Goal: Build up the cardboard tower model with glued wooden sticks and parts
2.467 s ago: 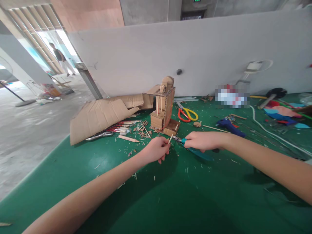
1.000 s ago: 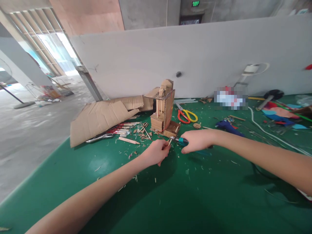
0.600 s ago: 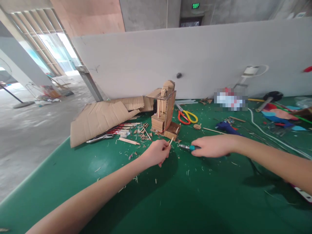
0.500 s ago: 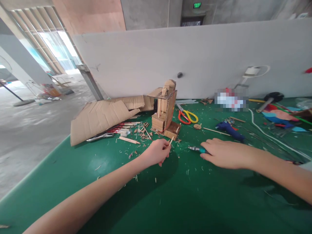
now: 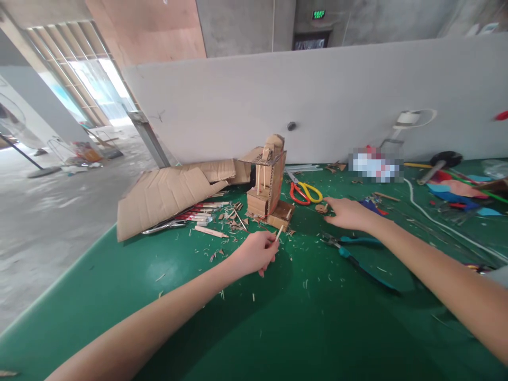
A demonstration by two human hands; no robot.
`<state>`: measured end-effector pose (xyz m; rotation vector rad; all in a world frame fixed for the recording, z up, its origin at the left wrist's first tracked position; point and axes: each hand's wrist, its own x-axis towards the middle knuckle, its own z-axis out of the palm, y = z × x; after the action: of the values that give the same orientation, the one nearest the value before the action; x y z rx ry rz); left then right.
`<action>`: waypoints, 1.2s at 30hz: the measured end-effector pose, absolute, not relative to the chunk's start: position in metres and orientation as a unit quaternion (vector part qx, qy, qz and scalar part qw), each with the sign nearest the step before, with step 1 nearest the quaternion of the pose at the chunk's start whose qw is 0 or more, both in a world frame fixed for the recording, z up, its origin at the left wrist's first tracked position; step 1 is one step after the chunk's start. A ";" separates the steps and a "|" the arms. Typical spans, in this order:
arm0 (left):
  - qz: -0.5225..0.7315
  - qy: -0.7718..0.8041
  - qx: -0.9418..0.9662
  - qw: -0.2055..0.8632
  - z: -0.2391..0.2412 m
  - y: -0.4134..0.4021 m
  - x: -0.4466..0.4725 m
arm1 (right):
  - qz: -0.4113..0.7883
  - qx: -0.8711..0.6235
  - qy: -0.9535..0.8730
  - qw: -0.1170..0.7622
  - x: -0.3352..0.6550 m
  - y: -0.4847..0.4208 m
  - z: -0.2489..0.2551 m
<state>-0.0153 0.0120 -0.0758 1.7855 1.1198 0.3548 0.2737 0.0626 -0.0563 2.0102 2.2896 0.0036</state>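
Note:
My left hand (image 5: 259,252) is closed around a short wooden stick (image 5: 280,233), whose pale end points up past the fingers. Just in front of it stands a cardboard model (image 5: 277,185) with upright sticks and a low box at its base. My right hand (image 5: 346,213) reaches over the table, thumb and forefinger apart at the edge of a small round cardboard piece (image 5: 320,209); I cannot tell whether they touch it. Below that hand lie teal-handled pliers (image 5: 349,254) with handles spread. A blue glue gun (image 5: 371,203) is mostly hidden behind the right hand.
Scissors (image 5: 305,193) with red and yellow handles lie beyond the round piece. Cardboard sheets (image 5: 166,196), a wooden pencil-like stick (image 5: 210,231) and scraps are at left. A white cable (image 5: 415,203) crosses the right side. A pale partition (image 5: 222,106) bounds the back.
My right hand has let go of the pliers, leaving them on the table, and has moved forward to the round cardboard piece. The left hand stays put with the stick.

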 end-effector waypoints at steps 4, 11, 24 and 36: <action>0.141 0.460 0.738 0.473 -0.076 0.012 -0.017 | 0.029 0.655 0.755 0.026 0.270 0.066 -0.064; 0.116 0.470 0.764 0.426 -0.074 0.009 -0.017 | 0.078 0.648 0.758 0.006 0.270 0.059 -0.050; 0.290 0.452 0.783 0.314 -0.063 0.017 -0.020 | 0.243 0.442 0.846 -0.175 0.196 -0.027 -0.045; 0.304 0.392 0.788 0.364 -0.065 0.021 -0.015 | 0.056 0.441 0.828 -0.341 0.176 -0.036 -0.075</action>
<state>-0.0150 0.0214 -0.0653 2.0284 1.0082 0.7818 0.1757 -0.0363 -0.0752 1.8029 3.3809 0.2297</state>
